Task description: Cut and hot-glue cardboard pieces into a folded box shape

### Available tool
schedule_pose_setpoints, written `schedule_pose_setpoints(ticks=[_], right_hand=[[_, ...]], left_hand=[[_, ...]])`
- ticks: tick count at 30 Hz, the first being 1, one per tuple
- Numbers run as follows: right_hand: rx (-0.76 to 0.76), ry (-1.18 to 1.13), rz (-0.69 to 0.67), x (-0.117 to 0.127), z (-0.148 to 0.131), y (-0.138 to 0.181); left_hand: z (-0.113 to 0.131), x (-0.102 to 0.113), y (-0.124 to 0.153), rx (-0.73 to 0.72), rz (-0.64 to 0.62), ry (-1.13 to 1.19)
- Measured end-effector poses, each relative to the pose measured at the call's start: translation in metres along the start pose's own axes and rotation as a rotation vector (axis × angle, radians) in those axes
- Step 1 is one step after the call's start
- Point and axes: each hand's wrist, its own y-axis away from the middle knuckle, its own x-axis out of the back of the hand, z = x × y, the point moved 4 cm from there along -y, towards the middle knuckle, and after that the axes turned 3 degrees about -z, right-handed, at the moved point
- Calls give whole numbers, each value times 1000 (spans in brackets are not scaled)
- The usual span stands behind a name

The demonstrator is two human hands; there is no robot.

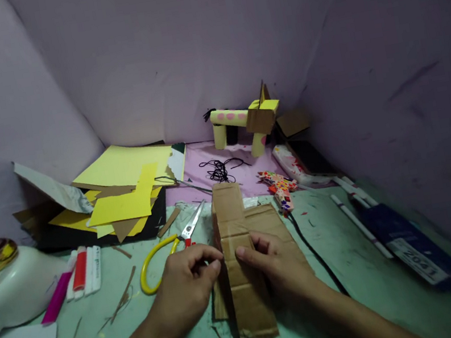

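A long folded strip of brown cardboard (pixel 247 298), creased across in several places, stands in front of me. My right hand (pixel 277 258) grips its right side, thumb on the near face and fingers behind the edge. At its left edge, my left hand (pixel 194 278) has thumb and forefinger brought close together; whether they pinch anything is too small to make out. A flat cardboard piece (pixel 271 222) lies behind the strip. Just beyond my left hand are scissors (pixel 170 250) with yellow handles, blades pointing away.
At the back stands a yellow cardboard animal (pixel 238 115) beside tangled black string (pixel 219 170). A patterned glue gun (pixel 281 188) trails its cord on the right, near a blue packet (pixel 421 251). Yellow paper sheets (pixel 121 166) and markers (pixel 80 271) lie left; cardboard scraps (pixel 123 295) litter the table.
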Motion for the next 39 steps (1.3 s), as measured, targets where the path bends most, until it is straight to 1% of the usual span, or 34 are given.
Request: schedule_pose_setpoints(ticks=[3,4,5,6,7,8,10,12,14,16,19,21,24,32,36,39], right_hand=[[-18,14,20,1,0,1],[-25,20,29,1,-1,1],[-31,25,36,1,-1,1],[-33,29,42,1,-2,1],[-33,31,47,0,-2,2],[-33,32,51,0,-3,2],[-32,29,53,-1,-3,2],[-34,21,49,-2,-2,2],[-41,5,35,-2,-1,1],[-52,-19,14,-2,-1,0],[-74,-58,-20,-2,-1,-1],[-87,-82,-33,-2,-1,-1],[-92,-111,-42,-2,-1,-1],[-69,-112,0,0,0,-1],[-60,-90,-32,0,0,2],[-20,-103,-78,-1,-2,5]], left_hand=[[14,1,11,-549,115,-403],[16,-1,16,-681,135,-492],[16,-2,18,-758,152,-544],[16,-3,19,-766,166,-559],[15,-3,17,-715,174,-536],[13,-1,15,-627,181,-484],[10,1,8,-393,184,-353],[5,2,4,-160,159,-217],[1,1,1,19,113,-65],[-4,-3,0,157,59,78],[-11,-10,-1,287,-18,224],[-14,-13,0,333,-58,280],[-14,-14,1,360,-85,330],[-1,-15,1,316,-98,340],[-3,-15,3,334,-88,323],[0,-19,5,323,-165,312]])
